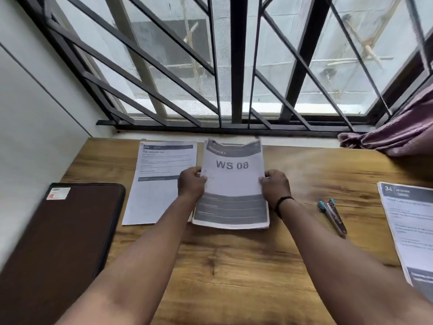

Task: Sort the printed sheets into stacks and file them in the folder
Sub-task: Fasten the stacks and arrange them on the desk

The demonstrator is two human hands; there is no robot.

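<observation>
While both hands grip it, the left hand point(191, 184) and the right hand point(275, 186) pinching its side edges, the WS 08 stack point(232, 184) stands at the desk's point(234, 266) middle, long axis toward the window edge. Two other sheet piles: one point(161, 179) left, one point(407, 226) at the right edge. One closed folder point(58, 231) lies at the left edge.

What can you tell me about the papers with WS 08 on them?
The WS 08 stack is a bundle of white printed sheets with grey bands at top and bottom. The left hand and right hand grip its side edges, its near end by the wooden table, its far end raised and blurred.
</observation>
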